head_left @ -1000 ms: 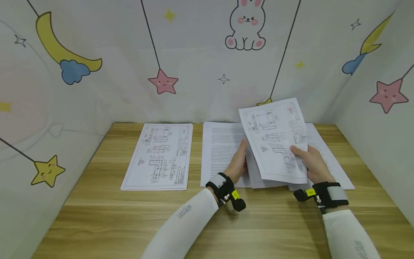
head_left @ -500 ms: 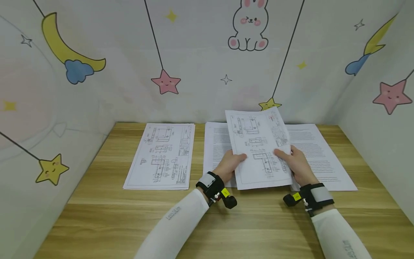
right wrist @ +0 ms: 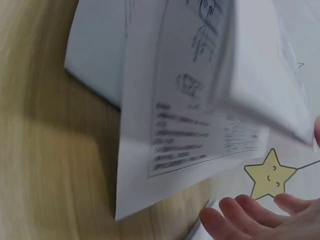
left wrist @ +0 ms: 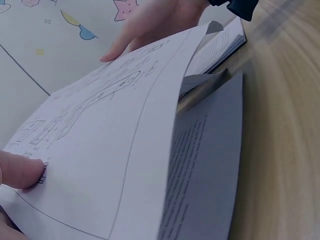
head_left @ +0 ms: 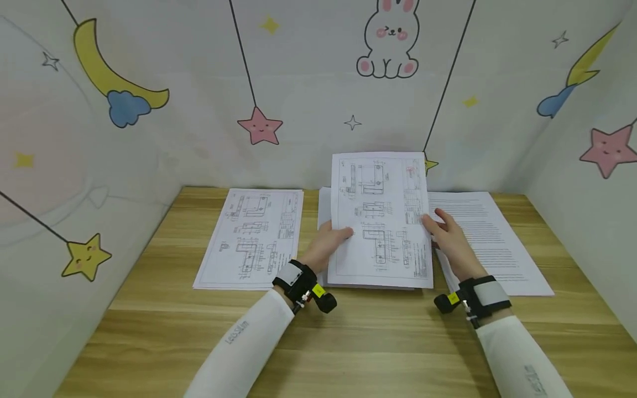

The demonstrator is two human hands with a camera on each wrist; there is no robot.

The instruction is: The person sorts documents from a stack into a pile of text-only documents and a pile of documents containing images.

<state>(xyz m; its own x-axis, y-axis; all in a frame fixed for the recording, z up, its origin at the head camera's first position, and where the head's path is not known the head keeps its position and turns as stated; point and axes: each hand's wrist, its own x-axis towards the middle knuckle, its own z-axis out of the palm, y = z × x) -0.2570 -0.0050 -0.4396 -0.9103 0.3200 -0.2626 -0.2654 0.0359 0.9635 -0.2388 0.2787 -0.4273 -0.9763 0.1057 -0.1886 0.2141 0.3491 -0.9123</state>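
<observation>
Printed sheets with technical drawings (head_left: 393, 199) are raised above the middle stack of paper (head_left: 324, 207). My left hand (head_left: 323, 247) pinches their left edge, its thumb on the top drawing in the left wrist view. At the right edge is my right hand (head_left: 457, 249), the thumb at the paper and the other fingers spread away from it. In the right wrist view the fingers of the right hand (right wrist: 265, 220) are loosely extended with nothing in them. One sheet (right wrist: 270, 65) bends up towards the thumb. A text-printed page (left wrist: 205, 165) lies beneath.
To the left on the wooden table (head_left: 149, 331) lies another stack of drawings (head_left: 249, 237). A stack of text pages (head_left: 490, 243) lies on the right, partly behind the right hand. A cartoon-printed curtain (head_left: 298, 66) stands behind the table.
The raised drawings have moved left and straightened from a tilt. The left hand took hold of their left edge and shifted left. The right hand, which gripped them, has loosened its fingers.
</observation>
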